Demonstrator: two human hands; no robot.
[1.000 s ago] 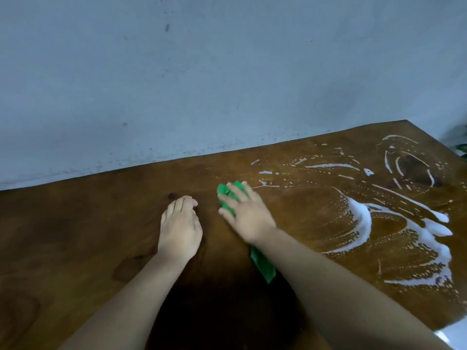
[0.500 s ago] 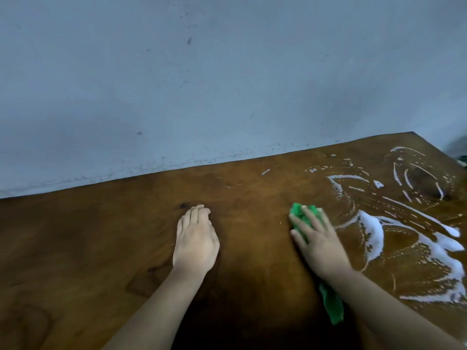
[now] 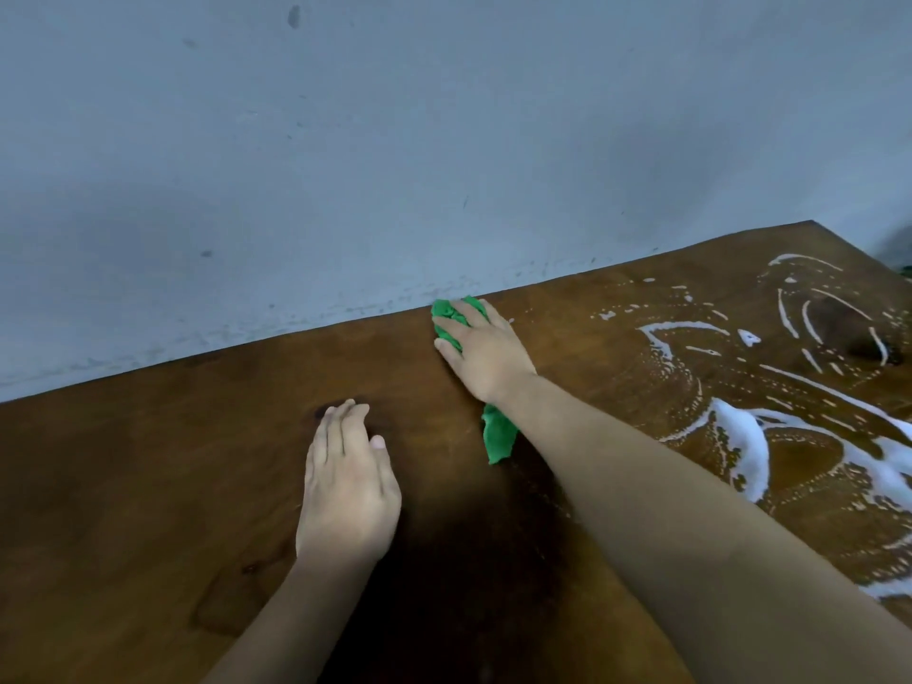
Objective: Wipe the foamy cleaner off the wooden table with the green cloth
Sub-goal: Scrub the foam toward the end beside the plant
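- A dark brown wooden table (image 3: pixel 148 486) filled the lower half of the view, and its far edge ran hard against a pale blue-grey wall (image 3: pixel 444 140) marked with a few scuffs and spots.
- White foamy cleaner (image 3: pixel 740 451) lay over the right part of the table in streaks, arcs and dotted trails. It was thickest in a broad smear near the right edge.
- The wood at the left and middle showed plain brown, with a dark knot just beyond the left fingertips.
- And there was the green cloth (image 3: pixel 446 320), right up at the table's far edge by the wall, just left of the foam. A bunched end poked out past the fingertips and a tail trailed out from under the wrist toward the person.
- The right hand (image 3: pixel 486 350) lay on top of it, palm down, fingers straight and flat, pressing the cloth to the wood. The arm reached in from the lower right.
- The left hand (image 3: pixel 348 486) rested flat on the wood, palm down, with its fingers straight and close together. It was nearer the person and left of the cloth, apart from it.
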